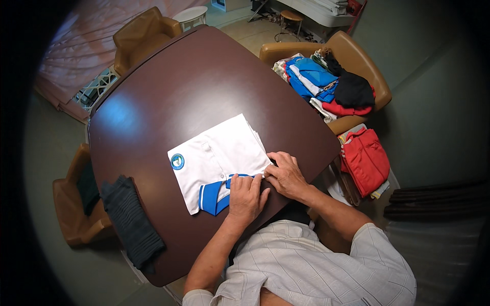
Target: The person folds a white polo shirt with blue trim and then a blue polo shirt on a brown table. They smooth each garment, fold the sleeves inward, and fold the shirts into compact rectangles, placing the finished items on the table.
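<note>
A white polo shirt lies folded on the dark brown table, its blue collar with white stripes toward me. A round blue badge sits on the shirt's left part. My left hand rests on the collar, fingers laid over the cloth and thumb apart. At the shirt's near right corner, my right hand has its fingers closed on the edge of the cloth. The fingertips partly cover the fabric there.
A dark folded ribbed garment lies along the table's left edge. On the right, a tan armchair holds a heap of clothes, with a stack topped by red clothing nearer me. Other tan chairs stand around the table.
</note>
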{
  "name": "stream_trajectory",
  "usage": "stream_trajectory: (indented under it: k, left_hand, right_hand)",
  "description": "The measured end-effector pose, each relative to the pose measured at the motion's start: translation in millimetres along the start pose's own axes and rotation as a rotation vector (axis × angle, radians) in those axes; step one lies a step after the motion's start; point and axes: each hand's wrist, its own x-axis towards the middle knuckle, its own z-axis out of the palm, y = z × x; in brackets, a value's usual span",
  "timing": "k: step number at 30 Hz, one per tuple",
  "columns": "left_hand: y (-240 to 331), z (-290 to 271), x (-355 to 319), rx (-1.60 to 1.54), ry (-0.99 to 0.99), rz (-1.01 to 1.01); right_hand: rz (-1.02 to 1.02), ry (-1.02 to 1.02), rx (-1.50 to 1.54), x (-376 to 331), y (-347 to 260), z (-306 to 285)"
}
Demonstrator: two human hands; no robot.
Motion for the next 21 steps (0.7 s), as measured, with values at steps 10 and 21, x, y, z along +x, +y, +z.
stream_trajectory:
  k: [10,21]
  left_hand:
    - [-2,12,-1,0.083,0.023,-0.007]
    - [3,13,0,0.088,0.034,-0.032]
  right_hand:
    - [0.042,0.088,0.050,-4,-3,0]
    - [0.104,0.025,0.058,35,13,5]
